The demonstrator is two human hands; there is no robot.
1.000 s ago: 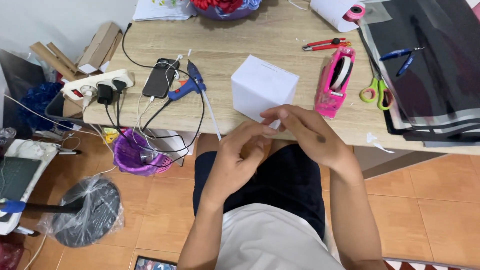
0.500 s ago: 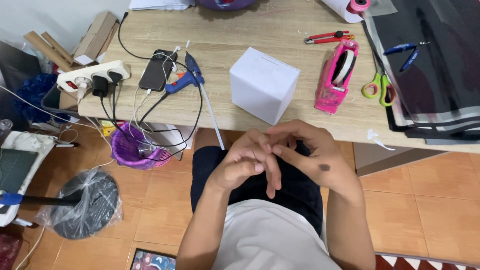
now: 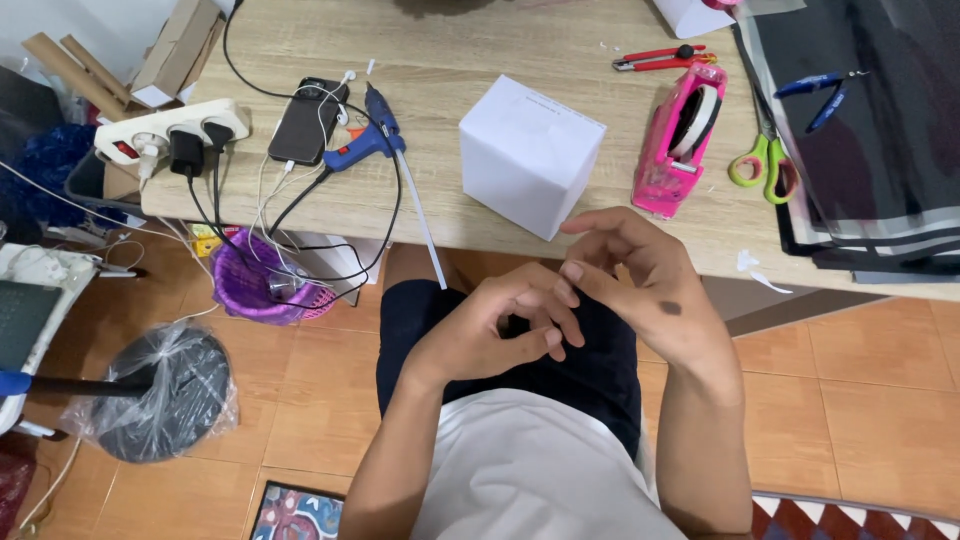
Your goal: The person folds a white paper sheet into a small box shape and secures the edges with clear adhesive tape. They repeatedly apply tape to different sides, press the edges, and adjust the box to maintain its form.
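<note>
Hands point(image 3: 570, 310) lowered; fingertips hidden.

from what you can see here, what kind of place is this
Probably a home craft or hobby desk. The wooden desk holds a glue gun, a pink tape dispenser, scissors and a white box, with a power strip at its edge and tiled floor below.

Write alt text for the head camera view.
A seated person's left hand and right hand touch, empty, over the lap, at a wooden desk with a white box, pink tape dispenser and blue glue gun.
</note>
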